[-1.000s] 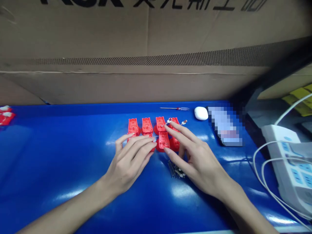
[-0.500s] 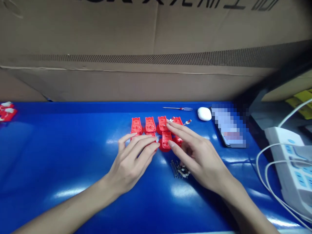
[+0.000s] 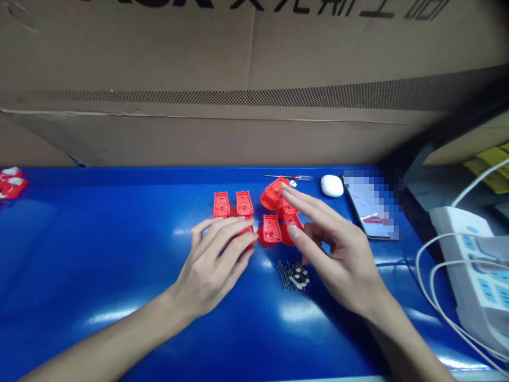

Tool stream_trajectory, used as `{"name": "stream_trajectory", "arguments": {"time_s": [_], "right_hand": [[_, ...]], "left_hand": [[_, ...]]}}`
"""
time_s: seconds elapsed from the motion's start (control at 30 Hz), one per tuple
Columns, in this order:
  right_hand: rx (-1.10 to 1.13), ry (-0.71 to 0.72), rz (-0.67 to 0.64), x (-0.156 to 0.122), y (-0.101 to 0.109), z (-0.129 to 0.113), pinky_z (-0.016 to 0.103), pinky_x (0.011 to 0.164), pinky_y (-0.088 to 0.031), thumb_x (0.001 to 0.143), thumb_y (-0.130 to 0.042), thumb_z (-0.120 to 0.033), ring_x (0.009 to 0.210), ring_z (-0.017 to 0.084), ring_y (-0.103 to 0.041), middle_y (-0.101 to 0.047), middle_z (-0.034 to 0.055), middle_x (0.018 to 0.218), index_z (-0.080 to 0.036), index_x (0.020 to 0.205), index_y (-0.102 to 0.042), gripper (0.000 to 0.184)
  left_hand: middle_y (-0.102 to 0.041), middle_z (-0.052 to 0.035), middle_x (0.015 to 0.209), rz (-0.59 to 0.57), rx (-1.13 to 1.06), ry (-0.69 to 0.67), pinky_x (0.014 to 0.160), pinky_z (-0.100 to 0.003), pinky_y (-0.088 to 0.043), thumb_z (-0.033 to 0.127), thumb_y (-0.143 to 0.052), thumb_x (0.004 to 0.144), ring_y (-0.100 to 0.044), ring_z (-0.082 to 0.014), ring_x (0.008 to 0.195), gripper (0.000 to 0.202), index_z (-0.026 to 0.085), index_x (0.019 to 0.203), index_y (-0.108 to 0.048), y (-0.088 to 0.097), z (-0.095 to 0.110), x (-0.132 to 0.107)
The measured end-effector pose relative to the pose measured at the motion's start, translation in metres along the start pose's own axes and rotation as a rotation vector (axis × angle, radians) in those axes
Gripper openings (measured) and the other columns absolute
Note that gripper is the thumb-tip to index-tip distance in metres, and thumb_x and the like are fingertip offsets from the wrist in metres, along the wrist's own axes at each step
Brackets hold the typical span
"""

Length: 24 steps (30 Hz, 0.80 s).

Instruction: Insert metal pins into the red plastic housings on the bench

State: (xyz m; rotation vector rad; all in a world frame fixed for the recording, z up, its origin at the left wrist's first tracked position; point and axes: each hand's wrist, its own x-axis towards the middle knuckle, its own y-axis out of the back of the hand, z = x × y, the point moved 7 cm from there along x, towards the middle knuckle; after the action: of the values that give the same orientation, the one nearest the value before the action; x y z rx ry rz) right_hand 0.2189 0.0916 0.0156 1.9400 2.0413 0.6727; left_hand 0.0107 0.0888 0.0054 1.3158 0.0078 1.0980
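Several red plastic housings (image 3: 271, 231) stand in two rows on a blue table. My left hand (image 3: 217, 260) rests over the front-left ones, its fingers spread and partly hiding a housing (image 3: 248, 227). My right hand (image 3: 338, 252) is at the right end of the rows, thumb and index finger well apart. Its index fingertip meets a tilted red housing (image 3: 273, 194) in the back row, which has a small white-ended piece (image 3: 293, 183) beside it. The thumb tip lies over a front-row housing (image 3: 292, 236). Other right fingers are curled and partly hidden.
Thin metal pins (image 3: 283, 276) and small white-tipped metal pieces (image 3: 300, 277) lie in front of the rows. Behind are a screwdriver (image 3: 300, 178), a white case (image 3: 332, 185) and a phone (image 3: 374, 212). A power strip (image 3: 473, 265) with white cables is at right; cardboard (image 3: 222, 138) stands behind.
One back-row housing has turned and tilted, rising out of line with its neighbours. My right hand has shifted slightly right, its thumb and index finger farther apart. My left hand barely moved.
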Motion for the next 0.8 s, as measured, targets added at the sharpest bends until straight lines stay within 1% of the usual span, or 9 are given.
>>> {"name": "stream_trajectory", "arguments": {"time_s": [0.1, 0.23, 0.33, 0.4, 0.47, 0.6, 0.67, 0.73, 0.8], "right_hand": [[0.045, 0.006, 0.024, -0.004, 0.005, -0.003, 0.043, 0.069, -0.064, 0.111, -0.06, -0.036, 0.069, 0.018, -0.068, -0.051, 0.0023, 0.172, -0.044, 0.159, -0.059, 0.049], [0.095, 0.044, 0.008, -0.01, 0.012, -0.01, 0.05, 0.091, -0.066, 0.109, -0.064, -0.037, 0.112, 0.032, -0.076, -0.065, 0.0023, 0.16, -0.044, 0.154, -0.066, 0.045], [0.128, 0.055, -0.081, -0.016, 0.012, -0.017, 0.051, 0.094, -0.067, 0.107, -0.067, -0.038, 0.13, 0.038, -0.071, -0.071, 0.0039, 0.152, -0.044, 0.146, -0.073, 0.04], [0.163, 0.062, -0.19, -0.02, 0.007, -0.022, 0.048, 0.089, -0.068, 0.105, -0.07, -0.039, 0.127, 0.038, -0.073, -0.076, 0.0049, 0.145, -0.043, 0.142, -0.076, 0.038], [0.223, 0.066, -0.303, -0.024, 0.0, -0.026, 0.042, 0.077, -0.068, 0.103, -0.073, -0.038, 0.117, 0.035, -0.077, -0.079, 0.0044, 0.139, -0.043, 0.141, -0.077, 0.039], [0.371, 0.037, -0.449, -0.031, -0.013, -0.029, 0.028, 0.054, -0.055, 0.102, -0.076, -0.033, 0.081, 0.021, -0.077, -0.078, 0.0029, 0.14, -0.045, 0.14, -0.077, 0.041], [0.396, 0.018, -0.477, -0.031, -0.016, -0.028, 0.026, 0.052, -0.052, 0.102, -0.075, -0.032, 0.079, 0.019, -0.076, -0.078, 0.0034, 0.14, -0.043, 0.139, -0.078, 0.039], [0.365, 0.025, -0.491, -0.03, -0.016, -0.03, 0.027, 0.056, -0.056, 0.102, -0.074, -0.033, 0.083, 0.021, -0.079, -0.081, 0.0041, 0.132, -0.04, 0.135, -0.081, 0.034], [0.289, 0.054, -0.487, -0.028, -0.015, -0.031, 0.031, 0.061, -0.061, 0.103, -0.072, -0.033, 0.08, 0.022, -0.079, -0.085, 0.0047, 0.12, -0.036, 0.123, -0.086, 0.024]], "left_hand": [[-0.074, -0.0126, 0.142, 0.066, -0.001, 0.062, 0.11, -0.049, -0.048, 0.012, -0.08, 0.097, -0.069, -0.0303, 0.132, 0.034, 0.022, 0.128, -0.07, 0.007, -0.003, 0.001], [-0.072, -0.0161, 0.143, 0.122, -0.039, 0.098, 0.107, -0.052, -0.05, 0.022, -0.086, 0.092, -0.067, -0.0351, 0.133, 0.046, 0.022, 0.133, -0.066, 0.015, -0.005, 0.002], [-0.071, -0.0179, 0.145, 0.102, -0.129, 0.066, 0.109, -0.053, -0.05, 0.029, -0.086, 0.091, -0.067, -0.036, 0.135, 0.062, 0.019, 0.146, -0.059, 0.016, -0.002, 0.002], [-0.072, -0.0185, 0.143, 0.083, -0.182, 0.028, 0.11, -0.053, -0.049, 0.032, -0.084, 0.091, -0.068, -0.0356, 0.133, 0.068, 0.017, 0.151, -0.055, 0.016, 0.001, 0.0], [-0.075, -0.0184, 0.139, 0.061, -0.228, -0.007, 0.11, -0.053, -0.048, 0.033, -0.082, 0.093, -0.071, -0.0344, 0.129, 0.068, 0.015, 0.153, -0.054, 0.016, 0.005, -0.002], [-0.08, -0.0161, 0.128, 0.035, -0.328, -0.058, 0.102, -0.049, -0.05, 0.027, -0.081, 0.095, -0.075, -0.0307, 0.117, 0.058, 0.014, 0.148, -0.059, 0.015, 0.009, -0.005], [-0.081, -0.0158, 0.123, 0.032, -0.372, -0.087, 0.095, -0.045, -0.053, 0.024, -0.083, 0.094, -0.077, -0.0289, 0.111, 0.058, 0.012, 0.146, -0.061, 0.015, 0.012, -0.006], [-0.082, -0.0148, 0.117, 0.02, -0.393, -0.115, 0.087, -0.042, -0.057, 0.022, -0.084, 0.092, -0.077, -0.0265, 0.103, 0.059, 0.011, 0.146, -0.061, 0.014, 0.014, -0.006], [-0.082, -0.0125, 0.112, 0.002, -0.357, -0.149, 0.081, -0.039, -0.058, 0.018, -0.083, 0.093, -0.076, -0.0239, 0.094, 0.056, 0.012, 0.144, -0.063, 0.013, 0.018, -0.007]]}}
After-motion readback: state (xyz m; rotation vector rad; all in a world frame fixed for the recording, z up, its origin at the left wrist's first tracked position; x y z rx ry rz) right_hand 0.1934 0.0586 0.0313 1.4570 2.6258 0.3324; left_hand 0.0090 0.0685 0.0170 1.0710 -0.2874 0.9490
